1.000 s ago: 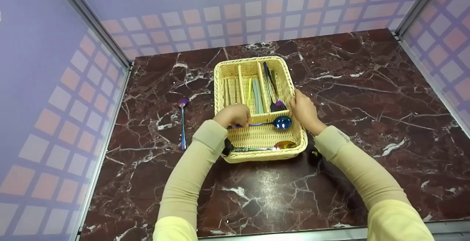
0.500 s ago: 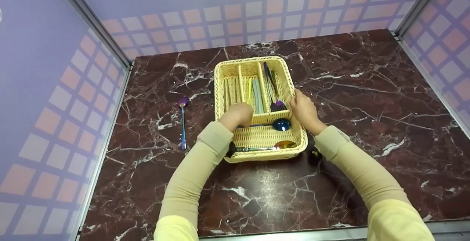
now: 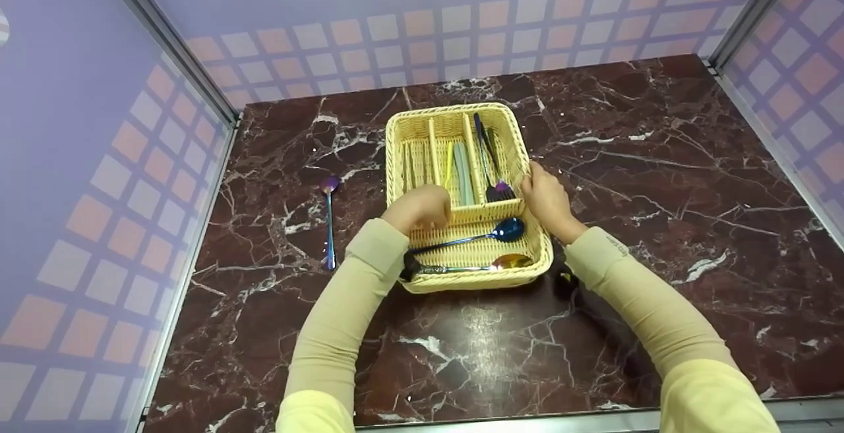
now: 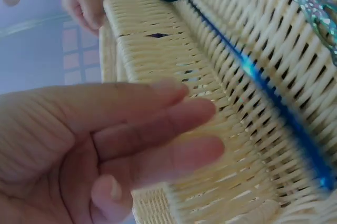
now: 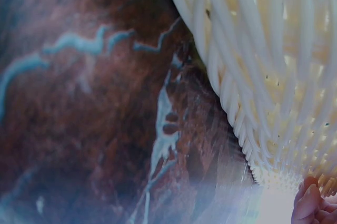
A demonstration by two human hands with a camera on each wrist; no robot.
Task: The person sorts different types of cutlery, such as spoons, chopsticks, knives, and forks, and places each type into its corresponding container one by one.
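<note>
A blue spoon (image 3: 508, 229) lies slantwise in the front compartment of the cream woven cutlery basket (image 3: 486, 281). Just above its handle is my left hand (image 3: 422, 209), apart from it. In the left wrist view the fingers of that hand (image 4: 142, 129) are extended and hold nothing, while the blue handle lies beyond them. My right hand (image 3: 548, 201) grips the basket's right rim. Nearer the front wall lies a gold-bowled spoon (image 3: 512, 261) with a patterned handle.
Behind the divider are three compartments: thin sticks (image 3: 409, 163) left, yellow and pale green utensils (image 3: 461, 173) in the middle, dark forks (image 3: 492, 169) right. A purple-blue spoon (image 3: 330, 222) lies on the dark marble table (image 3: 277, 327) left of the basket. Panels enclose the table.
My left hand has let go of the blue spoon and lifted off it. The spoon's handle end now lies nearer the front. My right hand has stayed on the rim.
</note>
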